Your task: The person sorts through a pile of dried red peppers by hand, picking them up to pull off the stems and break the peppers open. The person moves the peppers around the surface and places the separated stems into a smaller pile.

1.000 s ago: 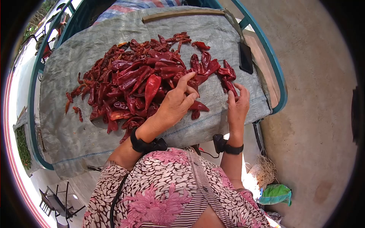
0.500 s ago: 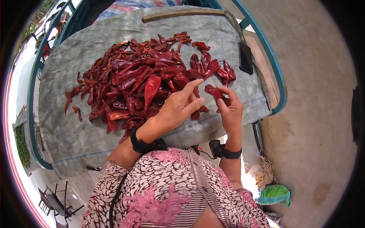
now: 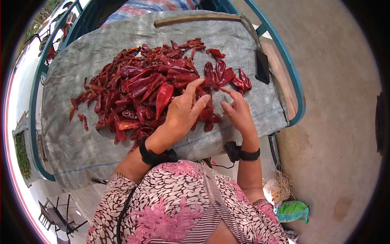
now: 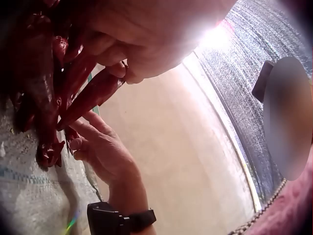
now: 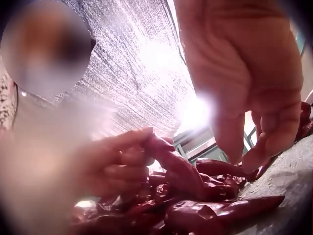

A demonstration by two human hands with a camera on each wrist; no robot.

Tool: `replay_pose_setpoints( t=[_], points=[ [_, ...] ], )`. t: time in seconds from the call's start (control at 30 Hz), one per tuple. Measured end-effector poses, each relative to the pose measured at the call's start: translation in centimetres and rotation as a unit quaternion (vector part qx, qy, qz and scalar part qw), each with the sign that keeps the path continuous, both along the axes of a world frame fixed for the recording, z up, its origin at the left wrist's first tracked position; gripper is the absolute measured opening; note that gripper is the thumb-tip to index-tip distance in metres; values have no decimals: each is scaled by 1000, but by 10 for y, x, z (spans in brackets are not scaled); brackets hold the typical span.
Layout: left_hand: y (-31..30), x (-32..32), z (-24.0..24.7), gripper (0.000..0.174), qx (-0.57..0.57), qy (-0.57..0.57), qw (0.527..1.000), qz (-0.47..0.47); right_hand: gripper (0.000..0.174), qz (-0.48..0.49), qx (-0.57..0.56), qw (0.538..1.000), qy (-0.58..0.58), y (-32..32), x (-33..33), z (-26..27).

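Glossy dried red chili peppers (image 3: 140,87) lie in a broad heap on a grey woven sheet (image 3: 65,138). My left hand (image 3: 183,112) is over the heap's right side, index finger stretched forward. In the left wrist view its fingers pinch a long red chili pepper (image 4: 93,95), which slants down; the right wrist view shows this pepper (image 5: 176,169) too. My right hand (image 3: 240,116) reaches toward a small group of peppers (image 3: 219,75) right of the heap. In the right wrist view its fingertips (image 5: 230,147) point down close to a pepper, spread and holding nothing.
A black phone (image 3: 262,67) lies at the sheet's right side, by the teal metal rail (image 3: 298,95). A wooden strip (image 3: 197,19) crosses the far edge. Two or three peppers (image 3: 243,81) sit apart near the phone. A green bag (image 3: 293,211) is on the floor.
My right hand picked up a chili pepper at the right, carried it toward the left hand, and is now without it, farther forward and left. My left hand has shifted slightly.
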State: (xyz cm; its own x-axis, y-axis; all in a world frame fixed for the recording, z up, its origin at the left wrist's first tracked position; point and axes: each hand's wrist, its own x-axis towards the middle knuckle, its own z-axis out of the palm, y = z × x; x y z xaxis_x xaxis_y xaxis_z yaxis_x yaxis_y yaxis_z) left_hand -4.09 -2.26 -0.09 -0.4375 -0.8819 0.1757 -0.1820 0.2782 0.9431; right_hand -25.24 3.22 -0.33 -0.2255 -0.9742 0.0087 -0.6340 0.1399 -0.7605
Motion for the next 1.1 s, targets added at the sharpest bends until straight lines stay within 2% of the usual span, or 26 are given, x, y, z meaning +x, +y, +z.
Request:
replay_pose_setpoints(
  t=[0.03,0.07,0.17,0.27,0.37,0.47,0.57,0.67,0.7,0.77,0.8,0.9,0.93,1.03,1.07,1.1],
  points=[
    [0,0,2,51,-4,-42,999,18,46,9,-31,997,70,-11,-6,-7],
    [0,-2,-3,65,-18,-19,999,18,47,13,-63,988,142,-22,-12,-15],
    [0,-5,-10,60,-53,0,998,21,47,-31,-36,982,183,-48,-16,-32],
    [-1,-1,-9,51,-70,-9,998,-3,44,-48,-84,981,171,-60,-18,-44],
    [-2,0,-9,42,-64,-19,998,-20,37,-98,-72,993,9,-66,-33,-66],
    [-2,0,-8,39,-51,0,999,-16,26,-146,-95,978,-117,-48,-15,-27],
    [-1,0,-6,35,-10,19,1000,-17,15,-61,-97,963,-243,-12,9,10],
    [1,-4,-11,30,-14,55,998,-35,14,41,-37,946,-320,15,25,15],
    [1,-5,-11,29,-25,70,996,-43,16,41,-31,942,-330,21,32,14],
    [0,-2,-7,26,-26,25,998,-51,22,43,-20,935,-352,27,44,11],
    [0,0,-5,24,-27,2,998,-55,30,10,-19,950,-313,27,47,18],
    [3,1,-1,22,-96,-56,989,-102,36,-6,-164,980,-111,25,46,18],
    [5,1,-3,18,-112,-78,983,-126,30,-2,-131,991,-38,26,49,29],
    [12,1,-2,18,-101,-77,982,-138,19,47,-152,987,-26,19,51,27],
    [13,2,2,19,-101,-73,983,-135,12,32,-133,988,-76,19,51,30],
    [13,4,2,20,-119,-89,981,-124,12,43,-130,988,-70,17,49,29]
  ],
)
